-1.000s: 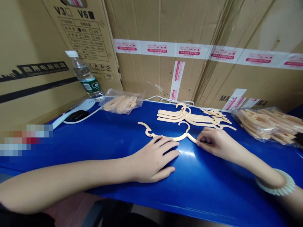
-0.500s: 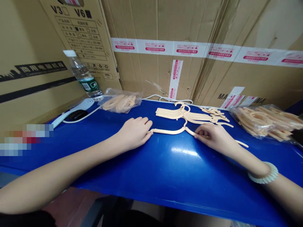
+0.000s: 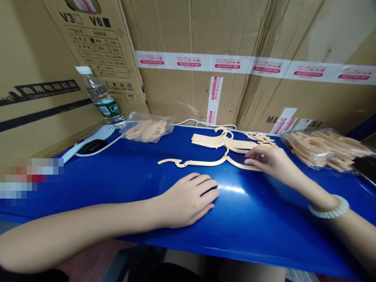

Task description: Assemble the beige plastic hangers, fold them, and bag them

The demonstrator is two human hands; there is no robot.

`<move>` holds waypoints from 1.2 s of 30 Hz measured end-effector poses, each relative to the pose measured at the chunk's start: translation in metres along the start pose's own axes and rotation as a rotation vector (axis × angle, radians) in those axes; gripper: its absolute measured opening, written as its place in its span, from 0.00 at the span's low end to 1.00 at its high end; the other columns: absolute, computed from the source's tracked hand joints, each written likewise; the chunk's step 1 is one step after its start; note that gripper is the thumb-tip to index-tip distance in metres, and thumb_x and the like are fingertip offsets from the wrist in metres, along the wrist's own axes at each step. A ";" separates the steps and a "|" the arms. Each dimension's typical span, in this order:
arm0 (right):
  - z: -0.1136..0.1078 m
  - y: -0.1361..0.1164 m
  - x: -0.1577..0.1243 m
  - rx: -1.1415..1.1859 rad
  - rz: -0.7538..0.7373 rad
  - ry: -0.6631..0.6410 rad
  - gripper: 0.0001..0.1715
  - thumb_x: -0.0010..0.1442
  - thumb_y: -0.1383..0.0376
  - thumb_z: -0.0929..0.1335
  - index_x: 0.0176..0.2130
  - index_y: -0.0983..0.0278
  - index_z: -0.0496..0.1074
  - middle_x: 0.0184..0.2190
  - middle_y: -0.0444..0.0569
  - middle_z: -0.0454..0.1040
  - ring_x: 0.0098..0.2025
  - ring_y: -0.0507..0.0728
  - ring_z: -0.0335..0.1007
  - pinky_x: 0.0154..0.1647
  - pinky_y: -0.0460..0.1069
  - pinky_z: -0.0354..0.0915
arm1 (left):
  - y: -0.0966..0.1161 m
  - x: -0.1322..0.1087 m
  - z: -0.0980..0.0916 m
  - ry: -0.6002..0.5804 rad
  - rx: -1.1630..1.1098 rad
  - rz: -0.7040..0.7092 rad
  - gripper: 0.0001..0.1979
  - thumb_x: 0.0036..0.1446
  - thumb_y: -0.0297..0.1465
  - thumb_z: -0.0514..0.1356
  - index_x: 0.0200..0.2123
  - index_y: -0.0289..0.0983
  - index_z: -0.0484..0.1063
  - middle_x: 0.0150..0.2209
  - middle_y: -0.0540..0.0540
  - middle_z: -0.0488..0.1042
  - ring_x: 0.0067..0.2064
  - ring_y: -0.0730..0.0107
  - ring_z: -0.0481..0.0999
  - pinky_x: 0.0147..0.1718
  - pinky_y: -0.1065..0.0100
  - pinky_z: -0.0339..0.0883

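A cream plastic hanger lies unfolded on the blue table, its left arm ending in a hook near the table's middle. My left hand rests flat on the table just in front of the hanger, fingers stretched out, holding nothing. My right hand lies over the hanger's right arm, fingers loosely spread and touching it. Behind it sits a stack of the same hangers, with several loose cream pieces to its right.
A clear bag of cream parts lies at the right, a smaller bag at the back left. A water bottle, a white cable and a black object stand at the left. Cardboard boxes wall the back.
My left hand let go of the hanger's left end and drew back toward me to lie flat. The hanger's left arm now lies swung out. My right hand slid farther back along the right arm.
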State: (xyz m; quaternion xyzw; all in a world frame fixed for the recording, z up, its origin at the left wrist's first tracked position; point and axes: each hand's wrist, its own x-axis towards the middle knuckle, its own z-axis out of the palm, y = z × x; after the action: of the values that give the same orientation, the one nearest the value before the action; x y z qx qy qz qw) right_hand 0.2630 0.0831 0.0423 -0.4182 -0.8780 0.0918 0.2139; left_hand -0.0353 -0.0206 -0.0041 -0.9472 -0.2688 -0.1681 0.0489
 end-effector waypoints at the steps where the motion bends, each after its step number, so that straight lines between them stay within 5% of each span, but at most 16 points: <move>1: -0.009 0.004 0.000 -0.001 0.009 0.022 0.15 0.62 0.53 0.69 0.35 0.61 0.77 0.30 0.50 0.79 0.31 0.59 0.74 0.33 0.51 0.67 | 0.000 0.000 0.001 -0.010 -0.033 0.010 0.15 0.71 0.32 0.49 0.54 0.34 0.70 0.57 0.38 0.73 0.57 0.54 0.71 0.55 0.55 0.65; 9: -0.055 0.041 -0.004 -0.308 0.243 0.124 0.09 0.60 0.63 0.68 0.34 0.65 0.78 0.30 0.53 0.81 0.32 0.60 0.77 0.36 0.51 0.66 | -0.009 -0.002 0.000 -0.034 -0.119 -0.015 0.16 0.70 0.31 0.50 0.57 0.35 0.69 0.59 0.36 0.71 0.60 0.52 0.69 0.59 0.52 0.65; 17: -0.053 0.061 -0.004 -0.531 0.261 0.031 0.11 0.63 0.65 0.67 0.37 0.67 0.79 0.33 0.56 0.81 0.34 0.61 0.75 0.35 0.51 0.62 | -0.011 -0.003 0.003 -0.008 -0.226 0.006 0.19 0.68 0.26 0.51 0.60 0.33 0.67 0.63 0.33 0.68 0.65 0.50 0.66 0.63 0.50 0.63; 36: -0.057 0.087 -0.006 -0.509 0.327 -0.163 0.12 0.64 0.64 0.68 0.39 0.68 0.80 0.33 0.55 0.80 0.32 0.59 0.71 0.33 0.50 0.60 | -0.016 -0.001 0.003 -0.025 -0.312 0.070 0.19 0.70 0.30 0.50 0.62 0.34 0.66 0.64 0.35 0.69 0.67 0.51 0.64 0.66 0.50 0.60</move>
State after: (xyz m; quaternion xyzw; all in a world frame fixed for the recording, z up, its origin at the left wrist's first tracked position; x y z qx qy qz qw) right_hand 0.3534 0.1326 0.0619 -0.5852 -0.8083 -0.0643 0.0135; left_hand -0.0438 -0.0068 -0.0077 -0.9540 -0.2068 -0.1944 -0.0965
